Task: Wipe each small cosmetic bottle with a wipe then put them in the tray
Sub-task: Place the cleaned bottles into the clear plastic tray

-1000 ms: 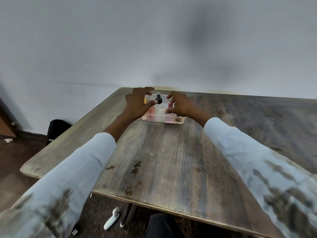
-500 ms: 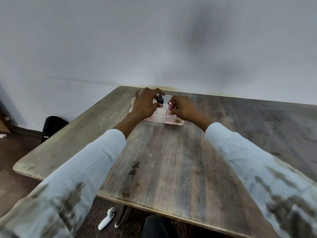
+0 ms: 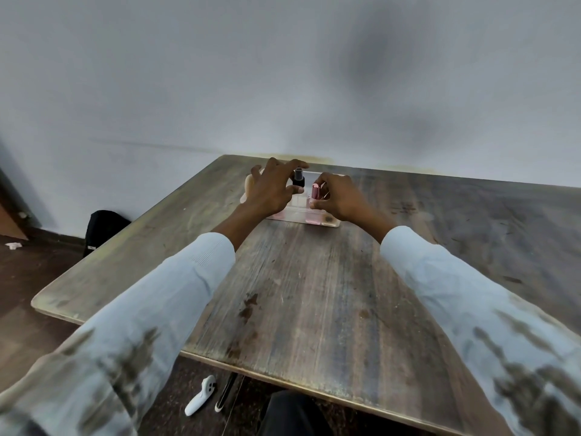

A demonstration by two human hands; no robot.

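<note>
Pink bottle [image 3: 315, 192]: a small cosmetic bottle with a shiny metallic pink cap over a paler, see-through body; it stood upright in the tray, toward the tray's right end.
Black bottle [image 3: 298, 178]: a small bottle with a black rounded body and a narrower cap, upright at the tray's far side, left of the pink bottle.
Tray [image 3: 327, 222]: a low clear tray with pinkish tints showing through its near wall and a dark round spot at its near right corner; it sat by the far edge of the counter, nearer the far left corner.
Right hand [image 3: 341, 199]: its grip was pinching the pink bottle, fingertips curled in at the cap and thumb against the lower body.
Left hand [image 3: 270, 191]: it hovered over the tray's left part, fingers spread and arched around the black bottle; whether the thumb touched that bottle could not be told.
Pale object [image 3: 250, 183]: a cream-coloured shape just behind the left hand, mostly hidden.
Counter [image 3: 308, 284]: worn, streaked grey-brown wood with dark stains near the middle.
Sleeves: pale blue, reaching to both wrists.
Floor [image 3: 28, 278]: dark, with a white handheld controller [image 3: 200, 395] below the counter's near edge and a black bag [image 3: 102, 226] by the wall.
</note>
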